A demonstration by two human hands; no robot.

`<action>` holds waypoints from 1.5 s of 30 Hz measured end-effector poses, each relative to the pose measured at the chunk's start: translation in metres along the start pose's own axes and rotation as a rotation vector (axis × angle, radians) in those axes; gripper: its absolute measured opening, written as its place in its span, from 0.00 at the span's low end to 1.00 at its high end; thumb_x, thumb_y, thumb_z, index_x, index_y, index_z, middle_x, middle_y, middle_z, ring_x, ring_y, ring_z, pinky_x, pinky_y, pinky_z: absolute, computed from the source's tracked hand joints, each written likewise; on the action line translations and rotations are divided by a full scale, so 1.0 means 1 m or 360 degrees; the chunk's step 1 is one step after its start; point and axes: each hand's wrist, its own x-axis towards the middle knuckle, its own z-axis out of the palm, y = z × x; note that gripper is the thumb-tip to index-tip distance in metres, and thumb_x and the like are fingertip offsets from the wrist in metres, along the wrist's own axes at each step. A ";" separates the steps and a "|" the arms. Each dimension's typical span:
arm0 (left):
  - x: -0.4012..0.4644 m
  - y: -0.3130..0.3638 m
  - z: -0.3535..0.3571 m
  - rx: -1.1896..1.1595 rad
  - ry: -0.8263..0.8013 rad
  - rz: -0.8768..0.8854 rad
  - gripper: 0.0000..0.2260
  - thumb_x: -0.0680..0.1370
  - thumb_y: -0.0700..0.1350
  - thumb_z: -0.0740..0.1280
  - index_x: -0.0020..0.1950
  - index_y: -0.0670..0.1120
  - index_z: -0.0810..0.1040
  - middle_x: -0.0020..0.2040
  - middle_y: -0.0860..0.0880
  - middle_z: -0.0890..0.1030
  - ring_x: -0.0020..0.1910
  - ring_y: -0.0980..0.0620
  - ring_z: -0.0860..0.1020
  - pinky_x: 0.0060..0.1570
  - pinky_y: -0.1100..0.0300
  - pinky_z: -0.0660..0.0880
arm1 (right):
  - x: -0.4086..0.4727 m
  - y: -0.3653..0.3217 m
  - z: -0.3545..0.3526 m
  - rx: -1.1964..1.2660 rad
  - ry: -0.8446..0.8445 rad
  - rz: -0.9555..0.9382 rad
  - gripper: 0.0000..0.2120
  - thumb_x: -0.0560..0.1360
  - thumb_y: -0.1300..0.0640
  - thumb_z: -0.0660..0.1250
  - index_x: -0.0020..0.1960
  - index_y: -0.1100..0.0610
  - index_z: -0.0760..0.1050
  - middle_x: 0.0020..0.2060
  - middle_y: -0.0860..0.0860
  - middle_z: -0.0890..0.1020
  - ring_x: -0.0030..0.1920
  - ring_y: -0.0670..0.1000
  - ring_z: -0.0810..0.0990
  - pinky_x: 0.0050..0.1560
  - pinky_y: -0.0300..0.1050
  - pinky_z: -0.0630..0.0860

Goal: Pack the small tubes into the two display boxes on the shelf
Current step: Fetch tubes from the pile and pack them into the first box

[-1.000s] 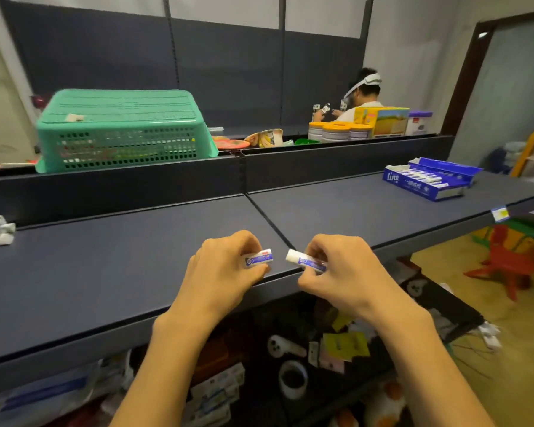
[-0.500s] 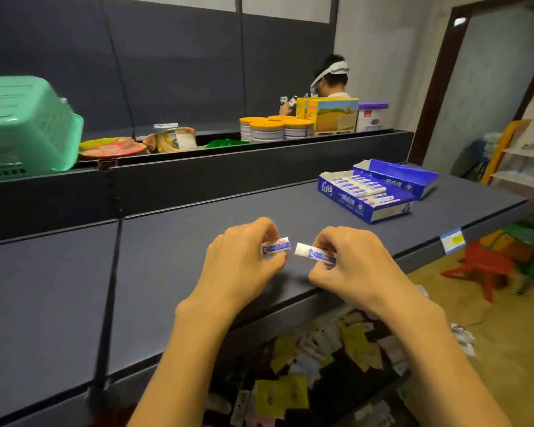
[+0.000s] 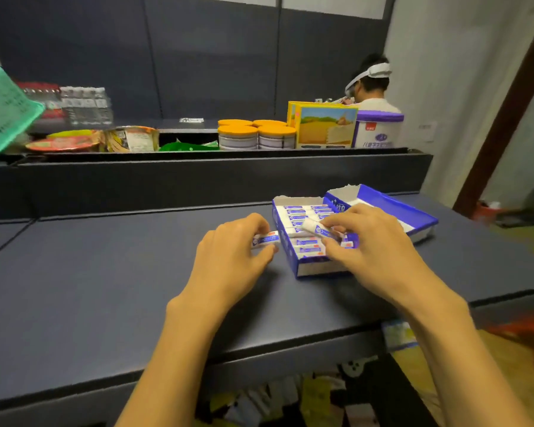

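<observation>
Two blue display boxes stand side by side on the dark shelf (image 3: 105, 288). The near box (image 3: 293, 260) holds several small white-and-blue tubes in rows. The far box (image 3: 392, 201) is partly hidden behind my right hand; its contents do not show clearly. My left hand (image 3: 232, 260) pinches one small tube (image 3: 265, 240) just left of the near box. My right hand (image 3: 370, 241) holds another tube (image 3: 316, 228) above the near box's rows.
A raised back ledge (image 3: 216, 177) runs behind the shelf, with orange-lidded cans (image 3: 256, 134), a yellow carton (image 3: 324, 126), a purple tub (image 3: 378, 129) and a green basket (image 3: 4, 112) beyond it. A person in a headset (image 3: 370, 84) stands at back right. Red stool (image 3: 530, 334) below right.
The view has swung right and closer to the boxes. Both hands, each still holding a tube, have moved to the near box; the right hand is now over its rows.
</observation>
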 end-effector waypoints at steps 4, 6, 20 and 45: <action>0.012 0.029 0.022 0.0013 0.0161 -0.0166 0.10 0.77 0.55 0.65 0.55 0.53 0.74 0.53 0.56 0.80 0.52 0.53 0.76 0.43 0.60 0.68 | 0.025 0.041 -0.012 -0.0011 -0.0066 -0.0130 0.17 0.76 0.49 0.66 0.64 0.50 0.75 0.58 0.49 0.78 0.57 0.49 0.73 0.57 0.47 0.71; 0.013 0.036 0.034 -0.0038 0.0282 -0.0256 0.10 0.77 0.53 0.65 0.55 0.52 0.75 0.54 0.56 0.80 0.52 0.53 0.76 0.44 0.60 0.67 | 0.034 0.052 -0.011 0.0001 -0.0124 -0.0188 0.18 0.76 0.48 0.65 0.65 0.50 0.74 0.60 0.48 0.77 0.58 0.48 0.73 0.58 0.46 0.72; 0.018 0.035 0.071 -0.0012 0.0599 -0.0349 0.06 0.75 0.49 0.68 0.50 0.50 0.78 0.48 0.53 0.81 0.46 0.50 0.76 0.45 0.53 0.72 | 0.063 0.060 0.019 -0.0071 -0.0303 -0.0397 0.15 0.78 0.45 0.62 0.63 0.44 0.74 0.62 0.47 0.72 0.63 0.48 0.68 0.63 0.46 0.66; 0.010 0.033 0.071 0.0067 0.0661 -0.0437 0.08 0.74 0.48 0.71 0.50 0.48 0.78 0.47 0.51 0.82 0.45 0.51 0.76 0.47 0.53 0.72 | 0.066 0.039 0.036 -0.0275 -0.0381 -0.0457 0.16 0.76 0.42 0.63 0.63 0.43 0.73 0.64 0.49 0.73 0.66 0.53 0.67 0.66 0.51 0.63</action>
